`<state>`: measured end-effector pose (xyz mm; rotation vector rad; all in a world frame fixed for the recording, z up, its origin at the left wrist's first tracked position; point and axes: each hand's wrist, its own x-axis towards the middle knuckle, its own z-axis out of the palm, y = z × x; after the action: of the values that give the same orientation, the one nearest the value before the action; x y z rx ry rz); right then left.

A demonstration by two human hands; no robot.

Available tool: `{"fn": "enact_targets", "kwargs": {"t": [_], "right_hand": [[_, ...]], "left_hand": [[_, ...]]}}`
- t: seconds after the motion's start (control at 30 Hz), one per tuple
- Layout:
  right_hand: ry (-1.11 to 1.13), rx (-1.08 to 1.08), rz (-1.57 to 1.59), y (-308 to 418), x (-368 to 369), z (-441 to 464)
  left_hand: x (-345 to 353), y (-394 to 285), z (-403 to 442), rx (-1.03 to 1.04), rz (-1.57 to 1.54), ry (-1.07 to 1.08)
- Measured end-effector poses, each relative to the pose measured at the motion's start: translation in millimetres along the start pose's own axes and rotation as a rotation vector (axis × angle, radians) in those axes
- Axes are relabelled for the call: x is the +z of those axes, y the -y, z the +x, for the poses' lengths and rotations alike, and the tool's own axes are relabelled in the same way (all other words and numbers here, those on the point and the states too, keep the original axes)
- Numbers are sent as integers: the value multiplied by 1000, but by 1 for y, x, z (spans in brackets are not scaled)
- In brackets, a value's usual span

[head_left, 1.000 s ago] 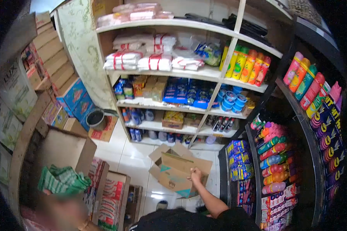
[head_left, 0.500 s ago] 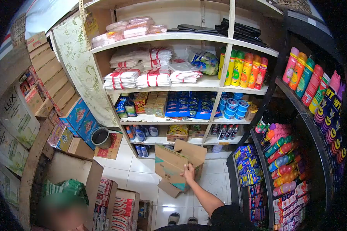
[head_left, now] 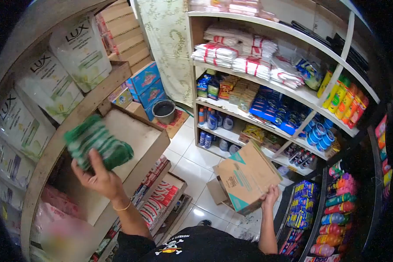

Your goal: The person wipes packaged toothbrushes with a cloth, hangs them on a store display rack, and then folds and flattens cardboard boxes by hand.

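Green striped cloth (head_left: 102, 139) is grasped by the left hand (head_left: 101, 178) at nine o'clock. At four o'clock, a carton (head_left: 248, 174), tilted over the tiles (head_left: 203, 150), is gripped at one edge by the right hand (head_left: 270, 196). Lux packs (head_left: 43, 83) are ranged at ten o'clock; red-banded white bundles (head_left: 251, 66) are shelved at one o'clock.
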<state>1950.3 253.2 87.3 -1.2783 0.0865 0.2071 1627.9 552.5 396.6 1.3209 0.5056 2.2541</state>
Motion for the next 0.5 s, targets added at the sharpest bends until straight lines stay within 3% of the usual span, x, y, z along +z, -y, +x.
{"fn": "enact_targets", "kwargs": {"t": [0.07,0.13,0.17,0.33,0.4,0.47,0.5], "right_hand": [[21,13,3,9,-8,-13],[0,58,-10,27,-7,-26],[-19,105,-19,35,-7,-30],[90,68,24,90,-28,-39],[136,79,77,129,-37,-52],[268,95,327,170,-43,-67],[229,147,420,184,-49,-73]], "left_hand": [[8,0,1,-49,198,199],[16,10,9,66,578,488],[25,16,5,-6,696,509],[47,8,-34,26,540,522],[46,16,-64,-144,70,759],[59,19,-85,-258,-69,1219],[65,35,-103,-435,-182,1288]]}}
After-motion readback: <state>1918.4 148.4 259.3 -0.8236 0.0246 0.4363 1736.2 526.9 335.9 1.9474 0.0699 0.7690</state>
